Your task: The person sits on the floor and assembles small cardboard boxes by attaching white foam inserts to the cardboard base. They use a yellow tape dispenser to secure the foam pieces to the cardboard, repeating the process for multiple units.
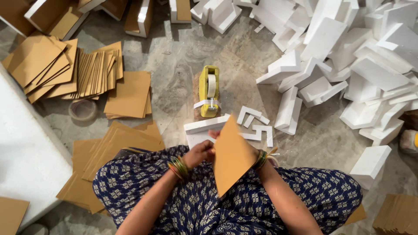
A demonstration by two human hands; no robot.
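I sit on the floor in a dark blue patterned garment. A brown cardboard sheet (233,156) stands tilted in front of me, over a white foam block (204,127). My left hand (199,153) grips the sheet's left edge, fingers curled. My right hand (257,153) is mostly hidden behind the sheet, where it seems to hold the sheet's right side. Both wrists wear green and gold bangles. A yellow tape dispenser (209,90) stands just beyond the foam block, a strip of tape across its front.
Stacks of cardboard sheets (87,69) lie at left and around my knees. A large heap of white foam pieces (348,56) fills the right. Small foam corner pieces (257,124) lie near the dispenser. A tape roll (82,109) sits at left, beside a big white slab (26,152).
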